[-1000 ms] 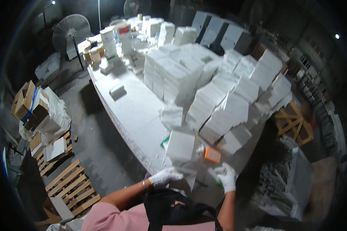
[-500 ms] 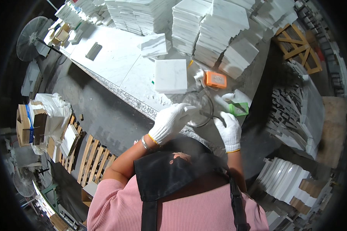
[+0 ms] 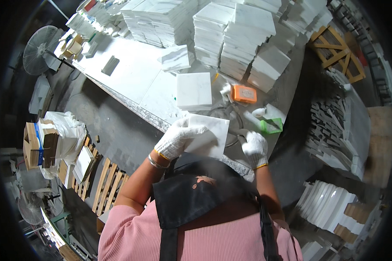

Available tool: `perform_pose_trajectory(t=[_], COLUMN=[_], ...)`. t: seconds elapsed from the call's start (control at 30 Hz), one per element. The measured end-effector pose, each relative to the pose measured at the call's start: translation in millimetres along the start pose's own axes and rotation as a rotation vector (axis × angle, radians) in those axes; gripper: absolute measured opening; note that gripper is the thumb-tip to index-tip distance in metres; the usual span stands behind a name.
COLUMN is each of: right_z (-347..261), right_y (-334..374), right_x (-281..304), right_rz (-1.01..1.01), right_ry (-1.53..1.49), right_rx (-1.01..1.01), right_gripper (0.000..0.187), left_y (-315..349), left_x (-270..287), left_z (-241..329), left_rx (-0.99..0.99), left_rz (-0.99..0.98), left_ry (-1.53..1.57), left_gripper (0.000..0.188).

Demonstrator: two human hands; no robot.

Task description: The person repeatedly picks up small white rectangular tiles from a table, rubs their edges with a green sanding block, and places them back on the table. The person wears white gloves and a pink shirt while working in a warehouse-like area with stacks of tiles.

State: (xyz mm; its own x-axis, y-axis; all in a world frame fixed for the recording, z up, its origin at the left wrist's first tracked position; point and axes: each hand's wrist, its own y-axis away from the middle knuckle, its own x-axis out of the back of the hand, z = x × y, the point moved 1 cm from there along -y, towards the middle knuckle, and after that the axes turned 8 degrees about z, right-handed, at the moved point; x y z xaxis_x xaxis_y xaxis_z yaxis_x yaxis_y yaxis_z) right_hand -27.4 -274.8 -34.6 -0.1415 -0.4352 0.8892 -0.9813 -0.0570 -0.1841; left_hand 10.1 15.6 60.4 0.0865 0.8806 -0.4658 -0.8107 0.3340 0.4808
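Observation:
In a white knit glove, my left hand point(image 3: 176, 138) grips the left edge of a square white marble tile point(image 3: 213, 132), which faces up at a slant in front of my apron. My gloved right hand point(image 3: 254, 148) is curled just right of the tile, apart from it. A small dark piece shows at its fingertips, too little visible to name. Partly behind the tile lies a round dark-rimmed thing point(image 3: 241, 119). Beyond it, another square marble tile point(image 3: 194, 90) sits on the white worktable point(image 3: 146, 93).
An orange box point(image 3: 244, 93) and a green container point(image 3: 272, 125) stand near my right hand. Tall stacks of marble tiles point(image 3: 248, 32) fill the table's back. At left are a fan point(image 3: 40, 48) and wooden pallets point(image 3: 109, 182); stacked slabs point(image 3: 353, 130) stand at right.
My left hand has moved left and slightly down, turning the tile from nearly edge-on to broad face up. My right hand has dropped slightly, its fingers more curled.

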Motion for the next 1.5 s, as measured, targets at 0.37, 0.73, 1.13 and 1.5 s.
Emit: perform_pose_trajectory(t=[0.37, 0.73, 1.13, 1.5], right_z=[-3, -64, -110, -126], right_y=[10, 2, -70, -110], right_x=[29, 47, 52, 54], right_rz=[0.200, 0.287, 0.305, 0.243], right_ry=[-0.261, -0.945, -0.918, -0.405], right_rx=[-0.383, -0.783, -0.626, -0.214], right_gripper=[0.014, 0.026, 0.026, 0.023], left_y=[-74, -135, -102, -110], left_x=[14, -5, 36, 62], left_z=[120, 170, 130, 83], left_rx=[-0.287, -0.831, -1.123, -1.018], left_rz=[-0.230, -0.355, -0.202, -0.161], left_ry=[-0.852, -1.827, -1.437, -1.457], left_gripper=[0.047, 0.042, 0.104, 0.117])
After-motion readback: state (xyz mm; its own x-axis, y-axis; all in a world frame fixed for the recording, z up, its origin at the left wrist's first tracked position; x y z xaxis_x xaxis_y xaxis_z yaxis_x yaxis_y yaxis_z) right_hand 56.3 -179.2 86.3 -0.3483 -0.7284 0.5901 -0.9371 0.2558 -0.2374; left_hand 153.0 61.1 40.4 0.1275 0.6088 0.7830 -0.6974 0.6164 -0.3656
